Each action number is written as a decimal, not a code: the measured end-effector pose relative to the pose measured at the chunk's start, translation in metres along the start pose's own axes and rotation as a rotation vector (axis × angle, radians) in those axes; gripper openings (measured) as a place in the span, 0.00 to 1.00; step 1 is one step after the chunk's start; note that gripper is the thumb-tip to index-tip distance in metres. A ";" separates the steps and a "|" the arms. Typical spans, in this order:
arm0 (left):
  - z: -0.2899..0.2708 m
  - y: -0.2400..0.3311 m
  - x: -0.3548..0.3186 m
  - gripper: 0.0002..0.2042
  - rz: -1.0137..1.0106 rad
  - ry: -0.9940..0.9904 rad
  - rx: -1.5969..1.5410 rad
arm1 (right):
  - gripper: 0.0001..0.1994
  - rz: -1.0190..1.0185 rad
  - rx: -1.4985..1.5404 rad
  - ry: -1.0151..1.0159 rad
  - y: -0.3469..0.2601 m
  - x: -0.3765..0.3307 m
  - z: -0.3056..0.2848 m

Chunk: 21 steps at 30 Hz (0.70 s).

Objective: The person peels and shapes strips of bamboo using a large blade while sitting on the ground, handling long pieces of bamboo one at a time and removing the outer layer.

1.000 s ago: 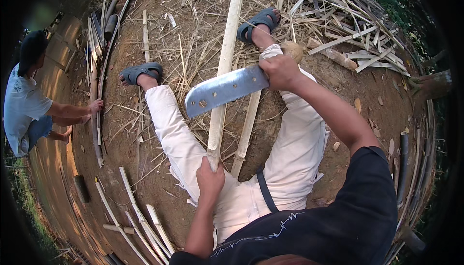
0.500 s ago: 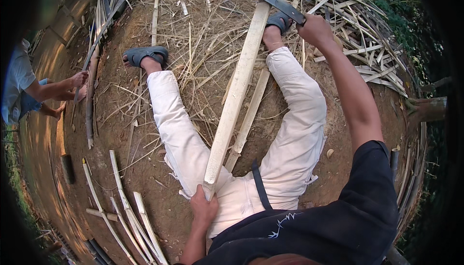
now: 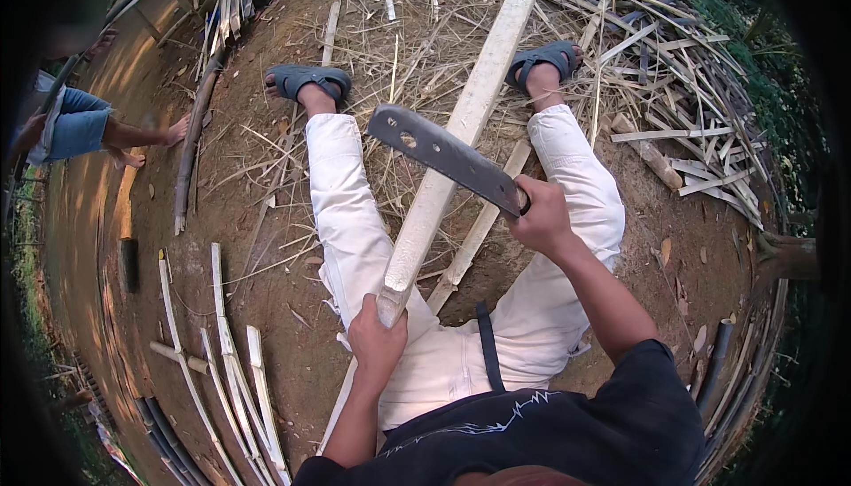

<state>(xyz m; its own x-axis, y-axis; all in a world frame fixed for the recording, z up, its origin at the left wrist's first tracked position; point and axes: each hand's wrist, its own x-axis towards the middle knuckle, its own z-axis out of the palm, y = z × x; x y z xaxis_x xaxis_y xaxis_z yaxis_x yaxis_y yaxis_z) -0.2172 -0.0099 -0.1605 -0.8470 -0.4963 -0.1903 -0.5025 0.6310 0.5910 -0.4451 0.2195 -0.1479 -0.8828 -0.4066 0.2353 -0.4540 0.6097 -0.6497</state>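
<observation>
A long split bamboo strip (image 3: 475, 100), pale side up, slants away from my lap between my legs. Its near end is gripped by my left hand (image 3: 378, 335), closed around it beside my left thigh. My right hand (image 3: 542, 217) is closed on the handle of a machete (image 3: 452, 156). The dark, broad blade has a few holes near its tip and crosses over the strip at about mid-length. Whether blade and strip touch, I cannot tell. Beneath, a second bamboo strip (image 3: 483, 229) lies between my legs.
Bamboo slats are heaped in a pile (image 3: 674, 87) at far right. Several cut strips (image 3: 232, 362) lie at my left. Shavings (image 3: 381, 69) litter the ground around my sandals. Another person (image 3: 80, 127) is at the far left, near a bamboo pole (image 3: 197, 145).
My right hand has drawn the machete from the strip's far end back toward me. My left hand still grips the near end, slightly higher. The other person's posture has shifted.
</observation>
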 end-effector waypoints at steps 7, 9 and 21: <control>-0.001 0.066 0.082 0.17 0.067 -0.008 -0.053 | 0.23 0.579 0.695 0.068 -0.048 0.002 0.054; 0.002 0.087 0.095 0.18 0.066 -0.049 -0.096 | 0.20 0.623 0.828 0.086 -0.053 0.018 0.056; -0.029 -0.025 0.030 0.25 -0.057 0.115 -0.186 | 0.14 0.565 0.996 0.190 -0.029 0.055 0.062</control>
<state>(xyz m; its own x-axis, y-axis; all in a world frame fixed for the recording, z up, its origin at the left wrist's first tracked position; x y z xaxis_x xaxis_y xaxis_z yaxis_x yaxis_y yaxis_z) -0.2254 -0.0579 -0.1588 -0.7877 -0.5992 -0.1432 -0.4994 0.4848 0.7180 -0.4726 0.1370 -0.1611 -0.9715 -0.0875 -0.2204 0.2325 -0.1681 -0.9580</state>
